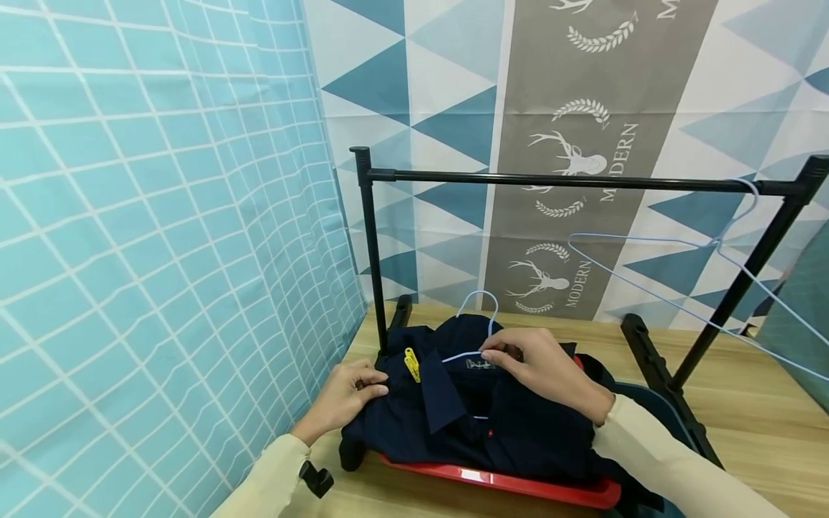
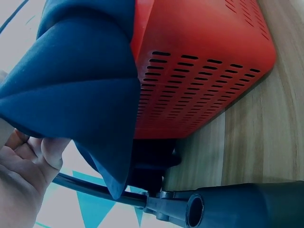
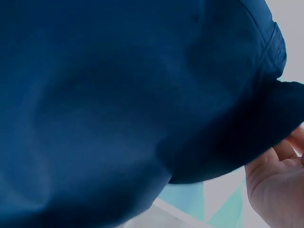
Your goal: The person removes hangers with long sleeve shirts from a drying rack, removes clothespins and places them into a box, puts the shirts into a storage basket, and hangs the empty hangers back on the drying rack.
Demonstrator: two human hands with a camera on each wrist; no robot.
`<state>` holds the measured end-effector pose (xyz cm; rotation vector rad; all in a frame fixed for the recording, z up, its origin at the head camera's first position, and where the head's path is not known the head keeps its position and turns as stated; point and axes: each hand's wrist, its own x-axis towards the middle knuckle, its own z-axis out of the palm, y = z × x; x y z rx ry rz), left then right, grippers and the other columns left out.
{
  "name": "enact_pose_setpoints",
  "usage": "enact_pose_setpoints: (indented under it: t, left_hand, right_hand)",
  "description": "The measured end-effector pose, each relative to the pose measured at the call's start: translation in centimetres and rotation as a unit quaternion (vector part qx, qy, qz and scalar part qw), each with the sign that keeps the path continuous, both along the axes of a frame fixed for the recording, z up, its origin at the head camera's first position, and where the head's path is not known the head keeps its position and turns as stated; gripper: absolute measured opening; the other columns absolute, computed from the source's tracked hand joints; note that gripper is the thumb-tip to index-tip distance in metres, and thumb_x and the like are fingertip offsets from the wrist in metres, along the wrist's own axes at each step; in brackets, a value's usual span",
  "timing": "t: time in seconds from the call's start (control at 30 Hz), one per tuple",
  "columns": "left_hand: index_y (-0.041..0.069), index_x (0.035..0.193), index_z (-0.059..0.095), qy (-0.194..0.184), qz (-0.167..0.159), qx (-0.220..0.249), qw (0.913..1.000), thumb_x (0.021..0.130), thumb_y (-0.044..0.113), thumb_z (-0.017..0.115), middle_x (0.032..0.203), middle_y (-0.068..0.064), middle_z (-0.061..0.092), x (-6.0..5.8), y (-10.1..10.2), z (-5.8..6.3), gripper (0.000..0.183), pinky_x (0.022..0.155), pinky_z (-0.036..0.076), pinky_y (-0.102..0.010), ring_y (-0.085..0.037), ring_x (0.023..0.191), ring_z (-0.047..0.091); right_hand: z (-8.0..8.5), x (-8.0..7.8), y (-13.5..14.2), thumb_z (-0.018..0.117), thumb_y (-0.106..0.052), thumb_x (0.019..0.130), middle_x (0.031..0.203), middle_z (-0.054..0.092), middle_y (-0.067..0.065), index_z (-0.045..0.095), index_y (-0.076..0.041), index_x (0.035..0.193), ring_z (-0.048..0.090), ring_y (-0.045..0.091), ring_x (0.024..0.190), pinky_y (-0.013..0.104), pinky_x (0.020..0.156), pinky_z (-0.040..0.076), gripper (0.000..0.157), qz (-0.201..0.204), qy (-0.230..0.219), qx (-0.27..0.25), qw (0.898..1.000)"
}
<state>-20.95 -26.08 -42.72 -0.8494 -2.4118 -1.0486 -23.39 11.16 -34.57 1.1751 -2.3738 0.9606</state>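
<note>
Here, at about eight o'clock in the head view, the left hand point(image 1: 346, 399) lay on the left shoulder of a navy shirt point(image 1: 492, 424), its fingers curled and pinching a fold of the smooth woven cloth; the left wrist view showed the same fabric bunched into soft peaks against the thumb. Just beside it, toward one o'clock, a yellow plastic clip point(image 1: 411, 363) sat on the shirt. The shirt was heaped in a glossy red basket point(image 1: 518, 483), whose side wall was pierced with rows of short slots, standing on a pale wood-grain table point(image 1: 764, 410). At the centre, the right hand point(image 1: 540, 370) pinched the thin wire of a light-blue hanger point(image 1: 479, 316) at the collar, the hook curving up toward twelve o'clock; a small woven label lay under the fingers, its writing too small to read. Above ran a black tubular metal rack point(image 1: 557, 180), and at two o'clock a second light-blue hanger point(image 1: 712, 244) hung from its bar. Behind, a grey fabric panel point(image 1: 583, 144) bore white stags, laurel sprigs and the word "MODERN".
</note>
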Motion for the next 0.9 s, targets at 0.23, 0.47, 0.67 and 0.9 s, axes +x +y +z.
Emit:
enact_pose_setpoints:
  t: [0.23, 0.47, 0.67, 0.9]
  left_hand:
    - [0.007, 0.105, 0.082, -0.016, 0.01, -0.003, 0.9998, 0.09, 0.008, 0.079, 0.082, 0.011, 0.06, -0.2, 0.3, 0.3, 0.016, 0.064, 0.052, -0.026, -0.005, 0.073, 0.059]
    - [0.007, 0.106, 0.082, -0.024, 0.011, -0.005, 0.9996, 0.09, 0.008, 0.079, 0.082, 0.012, 0.06, 0.0, 0.5, 0.8, 0.017, 0.065, 0.053, -0.026, -0.004, 0.073, 0.059]
    - [0.006, 0.105, 0.082, -0.009, 0.006, -0.003, 0.9999, 0.089, 0.008, 0.079, 0.081, 0.012, 0.059, 0.4, 0.6, 0.5, 0.016, 0.062, 0.052, -0.025, -0.003, 0.071, 0.058]
    - [0.006, 0.103, 0.082, 0.007, 0.001, 0.0, 1.0, 0.089, 0.005, 0.079, 0.081, 0.009, 0.061, 0.4, 0.9, 0.4, 0.014, 0.062, 0.051, -0.025, -0.005, 0.07, 0.059]
  right_hand:
    - [0.6, -0.1, -1.7, 0.071, -0.022, 0.099, 0.084, 0.069, -0.011, 0.079, -0.018, 0.107, 0.052, 0.005, 0.062, 0.026, 0.058, 0.045, 0.012, 0.012, -0.016, 0.008, 1.0]
    - [0.9, -0.2, -3.2, 0.072, -0.02, 0.099, 0.093, 0.071, -0.009, 0.078, -0.019, 0.109, 0.056, 0.004, 0.067, 0.025, 0.061, 0.049, 0.012, 0.04, -0.009, 0.009, 0.999]
    - [1.0, -0.3, -4.7, 0.072, -0.02, 0.099, 0.098, 0.072, -0.01, 0.078, -0.016, 0.11, 0.057, 0.002, 0.068, 0.025, 0.062, 0.05, 0.013, 0.059, -0.002, 0.024, 0.998]
    - [1.4, 0.1, -6.8, 0.074, -0.021, 0.098, 0.107, 0.071, -0.005, 0.075, -0.013, 0.117, 0.055, 0.002, 0.071, 0.023, 0.064, 0.049, 0.021, 0.072, 0.016, 0.046, 0.996]
